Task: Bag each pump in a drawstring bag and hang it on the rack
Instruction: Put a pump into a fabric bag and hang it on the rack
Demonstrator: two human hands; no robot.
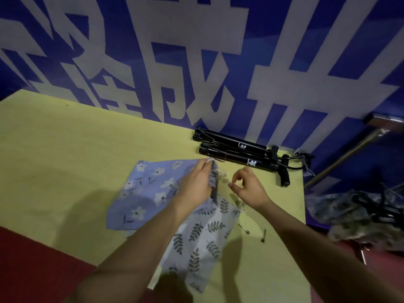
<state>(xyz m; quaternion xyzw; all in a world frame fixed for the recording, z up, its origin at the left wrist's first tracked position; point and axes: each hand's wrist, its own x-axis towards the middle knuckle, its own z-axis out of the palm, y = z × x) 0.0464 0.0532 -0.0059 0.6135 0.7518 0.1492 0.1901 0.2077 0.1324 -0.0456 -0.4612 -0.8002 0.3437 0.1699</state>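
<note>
Opening the blue floral bag (150,193), left hand (195,184) pinches its mouth; right hand (248,186), fingers curled empty, should fetch a pump (238,159) at one o'clock.

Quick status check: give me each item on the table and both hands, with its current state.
Blue flowered bag: flat on the table, mouth bunched in the left hand.
Leaf-print bag: flat, empty-looking, partly under the left arm.
Two pumps: unbagged, lying side by side by the wall.
Left hand: grips the blue bag's gathered mouth.
Right hand: fingers curled; cannot tell if pinching a cord.
</note>
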